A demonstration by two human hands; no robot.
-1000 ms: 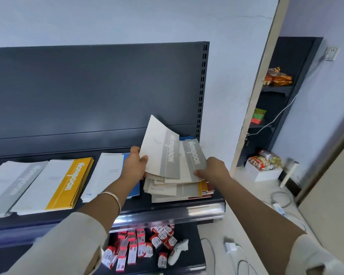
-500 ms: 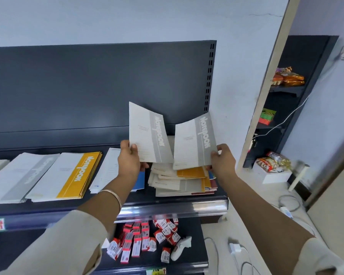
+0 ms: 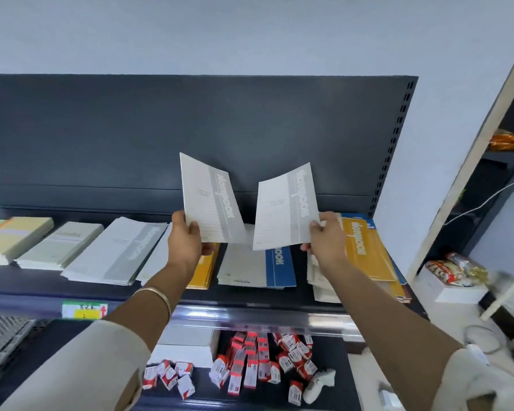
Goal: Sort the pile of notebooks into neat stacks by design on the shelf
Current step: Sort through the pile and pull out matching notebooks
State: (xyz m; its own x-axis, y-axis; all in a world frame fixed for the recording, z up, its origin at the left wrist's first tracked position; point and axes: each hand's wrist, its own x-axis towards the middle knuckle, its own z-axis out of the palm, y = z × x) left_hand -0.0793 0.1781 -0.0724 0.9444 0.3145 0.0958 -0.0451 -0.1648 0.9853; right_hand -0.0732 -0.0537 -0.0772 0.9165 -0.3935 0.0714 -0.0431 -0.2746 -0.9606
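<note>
While left hand (image 3: pixel 187 241) and right hand (image 3: pixel 328 241) hold notebooks (image 3: pixel 208 200), each reads "Notebook".

Both held notebooks (image 3: pixel 208 203) are white, grey-banded.

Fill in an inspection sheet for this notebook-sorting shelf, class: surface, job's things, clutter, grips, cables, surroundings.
Surface: dark metal shelf with a tall back panel; notebooks lie in a row along it.
Job's things: grey-striped stack; yellow-striped stack, partly behind the left arm; blue-striped stack; mixed pile at the right, yellow-striped cover on top.
Clutter: small red-and-white cartons scattered on the lower shelf; crumpled white object beside them.
Grips: left hand pinches one grey-striped paper notebook by a lower corner; right hand pinches a matching grey-striped notebook; both are raised above the shelf.
Cables: white cable across the side shelving; blurred loop at lower right.
Surroundings: pale wall; dark side shelving with orange snack packets.
</note>
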